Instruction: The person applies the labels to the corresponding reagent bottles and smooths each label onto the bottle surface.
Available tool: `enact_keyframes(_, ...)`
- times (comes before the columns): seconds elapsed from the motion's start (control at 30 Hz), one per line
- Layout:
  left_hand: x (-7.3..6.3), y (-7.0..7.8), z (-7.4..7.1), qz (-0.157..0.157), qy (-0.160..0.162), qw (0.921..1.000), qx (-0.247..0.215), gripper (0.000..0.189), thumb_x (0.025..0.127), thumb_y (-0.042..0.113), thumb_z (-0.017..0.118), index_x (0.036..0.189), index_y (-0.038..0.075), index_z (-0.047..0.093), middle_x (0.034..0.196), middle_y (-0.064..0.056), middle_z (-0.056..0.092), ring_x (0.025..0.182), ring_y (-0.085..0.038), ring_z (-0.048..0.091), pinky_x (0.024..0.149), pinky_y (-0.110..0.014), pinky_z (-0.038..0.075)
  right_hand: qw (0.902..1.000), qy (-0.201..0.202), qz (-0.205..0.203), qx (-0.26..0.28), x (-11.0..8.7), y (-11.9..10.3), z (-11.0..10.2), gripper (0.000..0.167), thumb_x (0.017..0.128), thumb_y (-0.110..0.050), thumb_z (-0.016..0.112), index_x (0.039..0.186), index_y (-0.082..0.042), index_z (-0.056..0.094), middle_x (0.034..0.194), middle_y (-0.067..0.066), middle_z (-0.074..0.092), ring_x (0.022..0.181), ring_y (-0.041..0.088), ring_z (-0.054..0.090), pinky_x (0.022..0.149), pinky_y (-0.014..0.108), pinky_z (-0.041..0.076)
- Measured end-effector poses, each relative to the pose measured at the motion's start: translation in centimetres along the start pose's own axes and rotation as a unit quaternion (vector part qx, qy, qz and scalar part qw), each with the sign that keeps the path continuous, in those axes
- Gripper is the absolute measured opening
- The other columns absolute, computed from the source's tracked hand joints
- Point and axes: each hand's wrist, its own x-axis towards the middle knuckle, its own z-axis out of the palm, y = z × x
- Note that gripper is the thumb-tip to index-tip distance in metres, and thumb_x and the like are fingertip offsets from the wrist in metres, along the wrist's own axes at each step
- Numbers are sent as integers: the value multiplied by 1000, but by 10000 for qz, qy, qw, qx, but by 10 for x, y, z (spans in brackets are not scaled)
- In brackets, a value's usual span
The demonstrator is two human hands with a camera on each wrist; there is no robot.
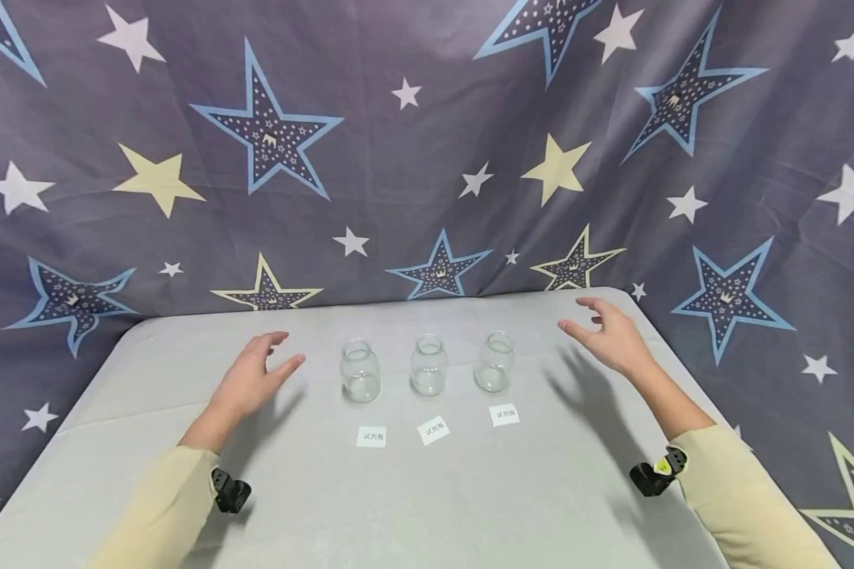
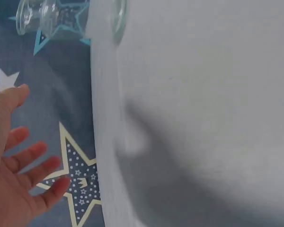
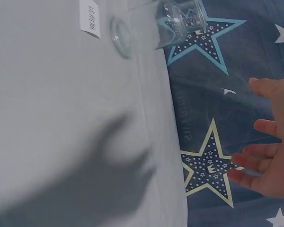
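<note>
Three clear glass jars stand upright in a row on the light table: a left jar (image 1: 360, 373), a middle jar (image 1: 428, 367) and a right jar (image 1: 494, 363). My left hand (image 1: 252, 375) hovers left of the row, thumb spread from loosely bent fingers, holding nothing. On the other side my right hand (image 1: 607, 336) is raised over the table, thumb and fingers apart around empty air. Each wrist view shows the nearest jar at its top, the left one (image 2: 66, 19) and the right one (image 3: 156, 26), apart from the hand.
In front of the jars lie three small white printed labels: a left label (image 1: 372, 437), a tilted middle label (image 1: 433, 430) and a right label (image 1: 504, 415). Behind the table (image 1: 413, 506) hangs a dark star-patterned cloth (image 1: 370, 190), which also runs along both sides.
</note>
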Motion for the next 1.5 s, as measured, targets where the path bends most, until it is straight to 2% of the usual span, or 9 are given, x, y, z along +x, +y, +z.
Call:
enact_keyframes(0.13, -7, 1, 9, 141, -57, 9990, -420, 54, 92, 36, 56, 131, 0, 45, 125, -25, 52, 109, -41, 54, 91, -53, 44, 9992, -50, 109, 377, -6, -1, 6, 65, 88, -49, 57, 135, -5, 45, 136, 21, 48, 116, 43, 52, 93, 52, 44)
enact_keyframes(0.27, -13, 4, 15, 211, -224, 9972, -686, 51, 91, 34, 59, 127, 0, 49, 121, -24, 56, 104, -39, 58, 88, -51, 46, 9983, 71, 144, 551, -12, -4, 13, 59, 88, -47, 58, 128, -5, 51, 127, 20, 56, 109, 38, 58, 88, 49, 48)
enact_keyframes(0.43, -19, 9, 19, 320, -311, 9957, -814, 47, 90, 32, 62, 124, 1, 52, 116, -21, 59, 101, -36, 60, 87, -50, 48, 9970, 207, 123, 733, -20, -9, 20, 50, 88, -45, 59, 119, -5, 58, 114, 16, 64, 100, 31, 62, 81, 39, 50)
enact_keyframes(0.67, -27, 18, 21, 537, -287, 9942, -882, 40, 88, 26, 65, 119, 2, 56, 113, -19, 62, 99, -34, 61, 82, -47, 50, 9956, 101, -90, 930, -32, -21, 33, 35, 87, -35, 63, 108, -6, 64, 102, 12, 68, 88, 21, 62, 72, 25, 48)
enact_keyframes(0.97, -36, 31, 29, 685, -326, 9928, -931, 36, 86, 26, 67, 113, 4, 61, 111, -11, 64, 103, -30, 57, 81, -45, 49, 9922, -209, -298, 1191, -43, -41, 50, 29, 85, -32, 67, 101, -7, 67, 93, 7, 69, 82, 15, 61, 71, 23, 49)
enact_keyframes(1.1, -39, 34, 34, 724, -510, 9910, -1001, 36, 86, 27, 67, 112, 4, 61, 110, -12, 64, 98, -28, 59, 80, -42, 49, 9897, -354, -402, 1324, -48, -49, 56, 25, 84, -28, 69, 99, -8, 67, 91, 5, 69, 80, 14, 61, 70, 22, 49)
enact_keyframes(1.3, -42, 38, 42, 750, -802, 9881, -1073, 35, 85, 25, 68, 111, 3, 61, 105, -12, 65, 86, -16, 60, 74, -31, 50, 9838, -650, -502, 1595, -51, -61, 68, 23, 83, -25, 69, 98, -8, 67, 87, 4, 69, 77, 12, 61, 71, 22, 50)
enact_keyframes(1.5, -42, 43, 49, 900, -948, 9854, -1092, 33, 84, 21, 69, 109, 1, 62, 103, -13, 65, 84, -18, 60, 72, -28, 50, 9778, -917, -645, 1772, -50, -72, 84, 23, 84, -24, 69, 98, -6, 67, 87, 5, 69, 77, 12, 61, 72, 24, 50)
